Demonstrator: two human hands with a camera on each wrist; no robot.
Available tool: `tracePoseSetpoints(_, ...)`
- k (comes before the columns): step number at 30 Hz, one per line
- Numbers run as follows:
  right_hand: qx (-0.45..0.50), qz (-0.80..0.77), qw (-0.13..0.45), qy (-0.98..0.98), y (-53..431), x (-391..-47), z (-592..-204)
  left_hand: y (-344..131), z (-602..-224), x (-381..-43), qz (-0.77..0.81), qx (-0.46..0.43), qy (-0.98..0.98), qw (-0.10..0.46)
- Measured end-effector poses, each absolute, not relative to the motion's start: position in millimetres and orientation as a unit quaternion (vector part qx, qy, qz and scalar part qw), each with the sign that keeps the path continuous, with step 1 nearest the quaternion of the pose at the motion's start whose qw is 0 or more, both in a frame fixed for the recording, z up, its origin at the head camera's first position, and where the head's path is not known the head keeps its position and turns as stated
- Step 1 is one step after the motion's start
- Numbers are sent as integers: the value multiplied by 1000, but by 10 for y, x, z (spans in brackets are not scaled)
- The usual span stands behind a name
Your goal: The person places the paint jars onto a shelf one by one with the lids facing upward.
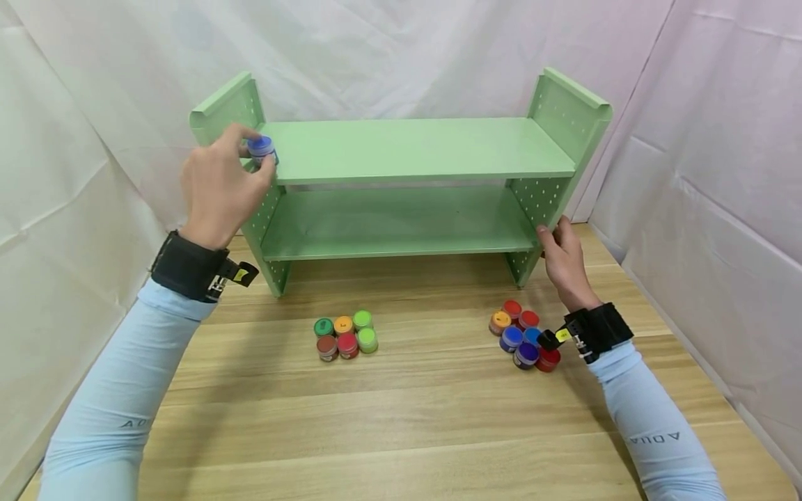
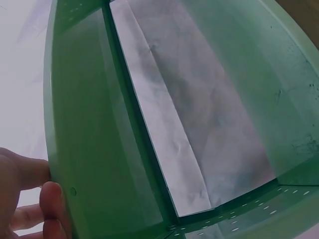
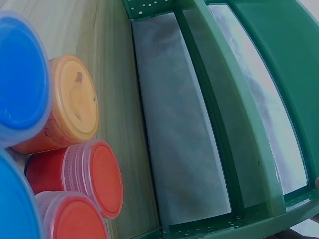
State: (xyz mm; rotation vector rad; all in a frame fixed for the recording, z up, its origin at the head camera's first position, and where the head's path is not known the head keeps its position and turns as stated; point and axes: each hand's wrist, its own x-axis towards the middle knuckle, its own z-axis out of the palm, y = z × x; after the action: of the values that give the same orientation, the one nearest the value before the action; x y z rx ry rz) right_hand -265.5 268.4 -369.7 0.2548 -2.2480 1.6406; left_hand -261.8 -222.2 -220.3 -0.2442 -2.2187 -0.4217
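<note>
The grip of the left hand (image 1: 222, 184) is narrow and pinches a blue jar (image 1: 260, 147) in the upper left of the frame, at the left end of the upper board (image 1: 407, 149) of a green shelf (image 1: 388, 219), although I cannot tell if jar and board are touching. At the right of the frame, the right hand (image 1: 567, 268) holds the edge of the shelf's right side panel (image 1: 570, 115). On the worktop (image 1: 407, 417), six jars (image 1: 347, 344) stand together left of the lower centre, and seven jars (image 1: 525, 353) stand close together near the right wrist.
</note>
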Motion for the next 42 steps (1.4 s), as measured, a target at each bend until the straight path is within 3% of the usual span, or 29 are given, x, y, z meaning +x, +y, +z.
tracePoseSetpoints(21,95,589,167,-785,2690,-2688,-3704,-2246,-2217,-2589,-148,-95,-891,418)
tracePoseSetpoints(25,93,583,169,-789,2703,-2683,-3715,-2227,-2253,-2559,-128,-97,-877,452)
tracePoseSetpoints(34,99,581,177,-788,2733,-2667,-3700,-2135,-2345,-2446,-111,-132,-788,591)
tracePoseSetpoints(42,78,575,173,-796,2738,-2647,-3711,-2046,-2539,-2318,-131,-136,-771,608)
